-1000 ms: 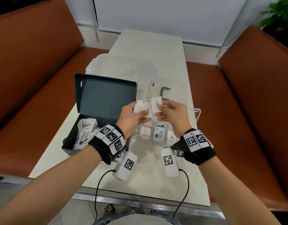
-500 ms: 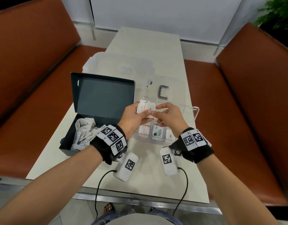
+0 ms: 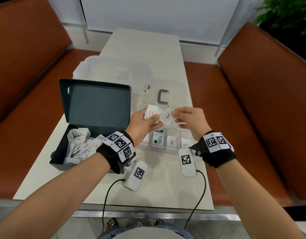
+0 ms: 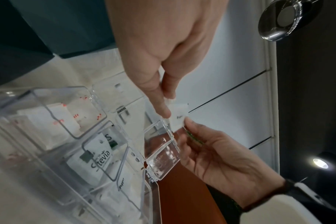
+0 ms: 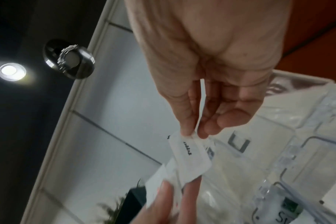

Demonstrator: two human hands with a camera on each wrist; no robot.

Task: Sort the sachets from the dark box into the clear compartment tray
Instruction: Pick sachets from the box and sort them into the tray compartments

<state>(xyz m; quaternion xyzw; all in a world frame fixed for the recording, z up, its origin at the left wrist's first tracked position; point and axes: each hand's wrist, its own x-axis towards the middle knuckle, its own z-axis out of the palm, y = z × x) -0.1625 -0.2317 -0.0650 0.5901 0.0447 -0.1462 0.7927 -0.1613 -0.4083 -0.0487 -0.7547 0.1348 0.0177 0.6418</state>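
While many sachets remain heaped in the dark box [image 3: 90, 135], whose lid stands open on the left of the table [image 3: 148, 183], the sorting appears to be partly done, with much left to move. Just right of the box sits the clear compartment tray [image 3: 163, 149], its hinged lid open; several compartments already hold sachets, among them a green-and-white one printed "Stevia" [image 3: 158, 140] and, beside it, a white one with small black lettering [image 3: 172, 141], while red-printed sachets fill another compartment in the left wrist view. Above the tray, the left hand [image 3: 143, 125] holds a small fan of white sachets [image 3: 151, 112] between thumb and fingers, the top one bearing red print. Close beside it, the right hand [image 3: 190, 121] pinches one corner of a single white sachet [image 3: 167, 116] between thumb and forefinger, its other fingers loosely curled. That sachet is small, flat, roughly square and thin, with crimped edges and a short black word, apparently "Pepper"; it still touches the left hand's fan, so it seems to be mid-separation, its likely destination the compartment with matching black lettering.
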